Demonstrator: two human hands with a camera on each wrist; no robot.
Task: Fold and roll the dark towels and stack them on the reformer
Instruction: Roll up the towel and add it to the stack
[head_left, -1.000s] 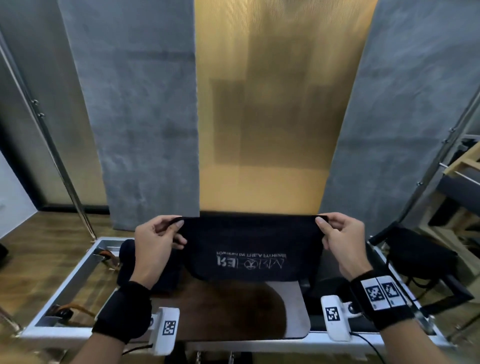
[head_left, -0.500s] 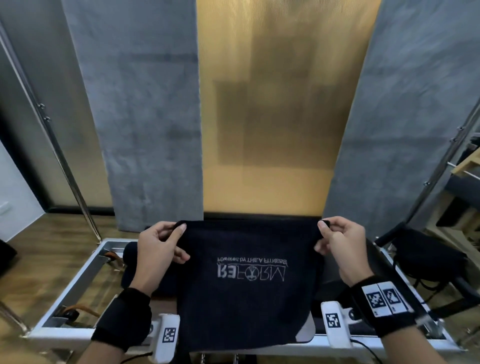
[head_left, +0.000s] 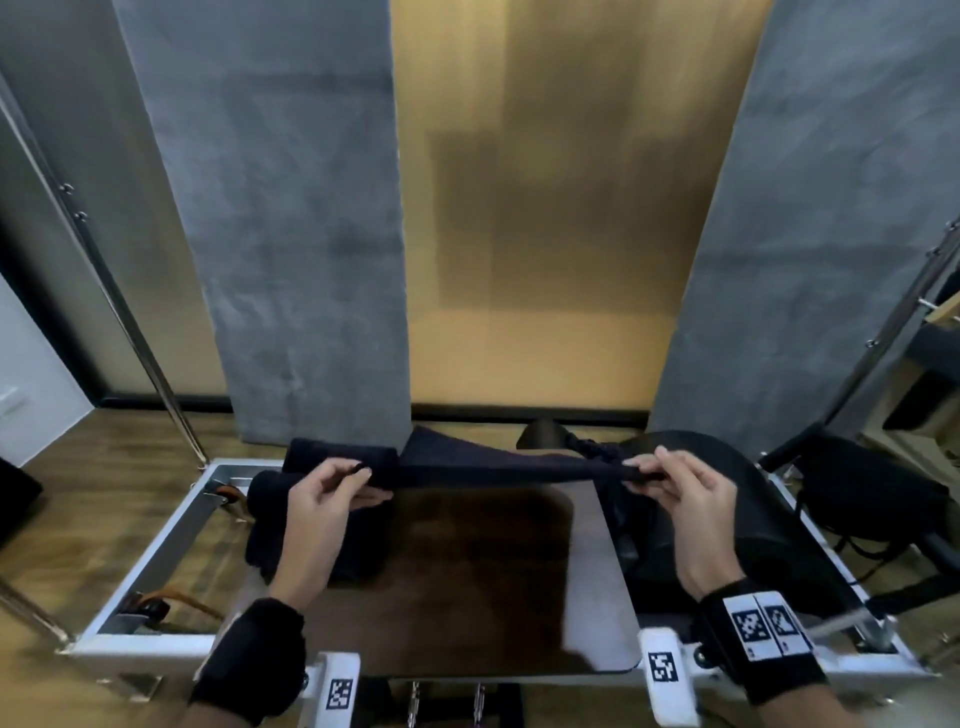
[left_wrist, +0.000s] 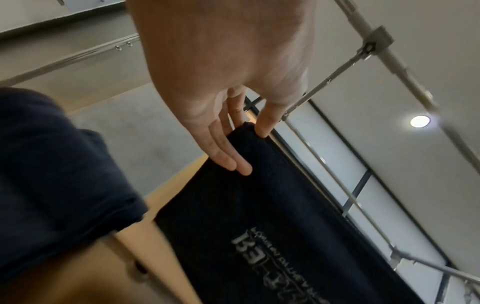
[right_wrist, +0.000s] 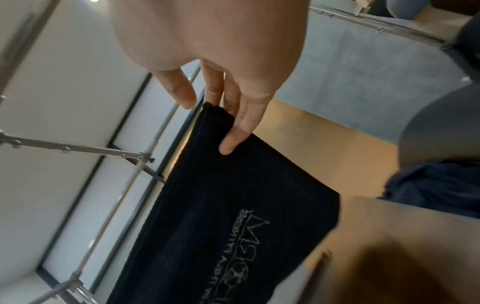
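Note:
A dark towel (head_left: 493, 462) with a white logo is stretched nearly level between my two hands above the reformer's brown carriage board (head_left: 467, 582). My left hand (head_left: 363, 480) pinches its left corner, thumb above and fingers below. My right hand (head_left: 641, 475) pinches the right corner the same way. In the left wrist view the fingers (left_wrist: 233, 162) lie against the towel (left_wrist: 259, 236) and the logo shows. The right wrist view shows the fingertips (right_wrist: 228, 146) on the towel (right_wrist: 233, 205). Rolled dark towels (head_left: 322, 460) lie stacked at the board's left, just beyond my left hand.
The reformer's white metal frame (head_left: 156, 545) rings the board. Loose dark cloth (head_left: 691, 499) is heaped at the right of the board. Grey padded wall panels (head_left: 291, 208) and a slanted metal pole (head_left: 130, 332) stand behind. More black gear (head_left: 872, 499) lies beyond the right rail.
The towel hung down from both hands with its logo facing me; now its free end has swung up and away, so it lies almost flat. Both hands keep their corners.

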